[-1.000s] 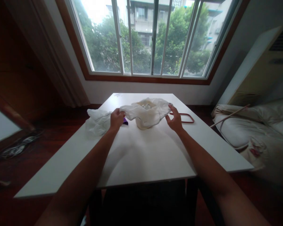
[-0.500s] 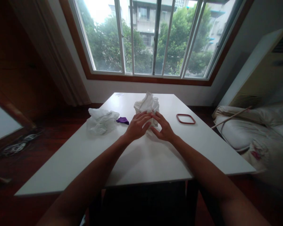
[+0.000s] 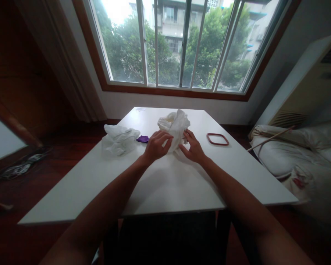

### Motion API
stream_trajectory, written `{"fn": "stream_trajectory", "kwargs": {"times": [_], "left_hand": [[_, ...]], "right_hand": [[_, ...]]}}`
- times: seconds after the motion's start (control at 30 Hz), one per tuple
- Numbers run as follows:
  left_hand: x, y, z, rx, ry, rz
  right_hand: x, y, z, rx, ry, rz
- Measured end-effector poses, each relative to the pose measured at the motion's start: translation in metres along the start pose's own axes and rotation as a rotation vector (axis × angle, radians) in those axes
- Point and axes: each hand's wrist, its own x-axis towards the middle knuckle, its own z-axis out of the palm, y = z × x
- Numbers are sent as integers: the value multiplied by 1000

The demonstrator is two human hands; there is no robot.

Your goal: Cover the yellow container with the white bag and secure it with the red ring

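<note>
A crumpled white plastic bag (image 3: 177, 127) stands bunched up on the white table (image 3: 165, 191), around or over something boxy that is mostly hidden. A pale yellowish patch shows in its open top. My left hand (image 3: 157, 144) is at the bag's near left side, with thumb and forefinger pinched together at its edge. On the right side, my right hand (image 3: 193, 147) has its fingers curled around the bag's edge and its thumb in front. A purple piece of cloth or film (image 3: 142, 139) lies just left of my left hand.
Another crumpled white plastic bag (image 3: 120, 140) lies on the table's left side. A reddish-brown rounded rectangular ring (image 3: 217, 139) rests on the right. Beyond the table is a window (image 3: 171, 48); a covered white bundle (image 3: 278, 147) with a stick stands to the right.
My hands have moved apart from near each other at the bag's front to its two sides. The bag's top has shifted, and its opening now shows a yellowish inside.
</note>
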Motion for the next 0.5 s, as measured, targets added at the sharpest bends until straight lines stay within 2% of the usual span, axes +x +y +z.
{"fn": "stream_trajectory", "kwargs": {"times": [0.07,0.13,0.2,0.3,0.4,0.5], "left_hand": [[-1,-19,-2,42,121,-159],[-7,-42,2,53,180,-334],[-17,-63,12,27,147,-468],[-32,-82,33,-181,36,-612],[-38,-82,50,-370,-33,-591],[-35,-75,58,-478,38,-472]], "right_hand": [[0,6,1,6,38,49],[-1,13,2,14,72,94],[-2,19,4,26,80,117],[-4,22,8,58,30,117],[-6,17,13,85,-38,82],[-6,10,17,94,-79,24]]}}
